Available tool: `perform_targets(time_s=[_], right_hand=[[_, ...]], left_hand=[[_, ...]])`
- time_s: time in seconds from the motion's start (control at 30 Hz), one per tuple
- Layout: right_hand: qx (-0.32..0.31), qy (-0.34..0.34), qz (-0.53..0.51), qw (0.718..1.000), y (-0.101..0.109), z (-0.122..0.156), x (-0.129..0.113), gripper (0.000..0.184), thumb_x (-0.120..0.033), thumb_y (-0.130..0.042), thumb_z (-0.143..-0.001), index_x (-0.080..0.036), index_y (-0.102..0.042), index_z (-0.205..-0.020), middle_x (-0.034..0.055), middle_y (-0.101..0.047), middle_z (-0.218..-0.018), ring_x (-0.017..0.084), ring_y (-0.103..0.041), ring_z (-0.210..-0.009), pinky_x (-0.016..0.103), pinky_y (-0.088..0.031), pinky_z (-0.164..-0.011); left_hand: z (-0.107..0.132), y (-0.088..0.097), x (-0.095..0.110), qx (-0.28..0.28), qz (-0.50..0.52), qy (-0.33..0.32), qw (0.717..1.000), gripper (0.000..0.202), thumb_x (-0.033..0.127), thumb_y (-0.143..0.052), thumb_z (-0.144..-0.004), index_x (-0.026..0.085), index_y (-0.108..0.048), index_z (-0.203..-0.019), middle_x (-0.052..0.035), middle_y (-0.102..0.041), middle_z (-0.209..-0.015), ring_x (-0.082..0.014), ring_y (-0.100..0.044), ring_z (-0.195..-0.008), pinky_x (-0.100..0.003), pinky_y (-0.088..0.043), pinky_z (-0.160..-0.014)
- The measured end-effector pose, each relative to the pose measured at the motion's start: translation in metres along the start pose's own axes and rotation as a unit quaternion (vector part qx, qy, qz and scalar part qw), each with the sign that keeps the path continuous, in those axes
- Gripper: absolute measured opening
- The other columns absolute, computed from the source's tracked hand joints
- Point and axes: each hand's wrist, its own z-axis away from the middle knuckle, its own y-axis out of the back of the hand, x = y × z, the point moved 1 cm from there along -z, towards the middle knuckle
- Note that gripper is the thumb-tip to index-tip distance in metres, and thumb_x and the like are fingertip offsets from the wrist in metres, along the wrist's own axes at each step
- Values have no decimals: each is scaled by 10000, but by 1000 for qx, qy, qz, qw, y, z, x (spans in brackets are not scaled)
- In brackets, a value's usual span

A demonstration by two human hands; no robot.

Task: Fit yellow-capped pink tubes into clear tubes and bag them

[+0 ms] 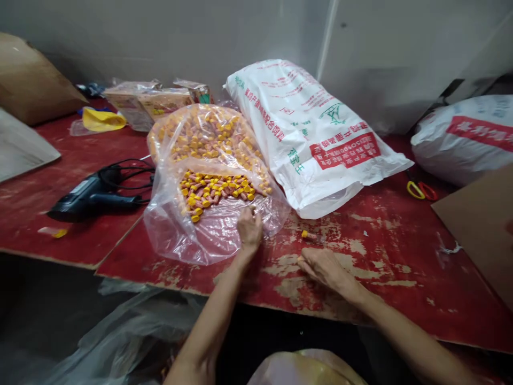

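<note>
A clear plastic bag (216,235) lies open toward me, full of small yellow-capped tubes (212,190) with pinkish contents. At the bag's right front edge is my left hand (250,230), its fingers curled together near the tubes; what they hold, if anything, is hidden. My right hand (324,267) rests low over the worn red tabletop with thumb and fingers pinched; a small yellowish spot shows at the fingertips, too unclear to name. Just beyond it, a single yellow-capped tube (308,235) lies on its side on the table, apart from the hand.
A large white printed sack (304,133) leans behind, with another sack (468,139) farther right. A dark heat gun (92,195) with its cord lies left. Scissors (420,190) and a cardboard piece (481,224) are right. Packaged boxes (164,101) stand at the back.
</note>
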Motion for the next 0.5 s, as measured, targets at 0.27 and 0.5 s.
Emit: perform_targets(time_s=[0.27, 0.5], right_hand=[[190, 17, 60, 980, -9, 1, 7, 319, -309, -469, -906, -173, -546, -1185, 117, -605, -1064, 218, -514, -894, 342, -374, -773], [232, -233, -16, 944, 39, -61, 103, 335, -214, -316, -921, -144, -635, -998, 125, -629, -976, 224, -553, -925, 332, -424, -809]], left_hand=[[-85, -42, -11, -32, -216, -52, 974, 296, 303, -384, -898, 114, -581, -1011, -182, -593, -1000, -299, -606, -878, -355, -444, -674], [-68, -27, -21, 38, -81, -9, 996, 238, 237, -445, -813, 126, -576, -978, -152, -617, -927, -276, -597, -831, -364, -440, -705]])
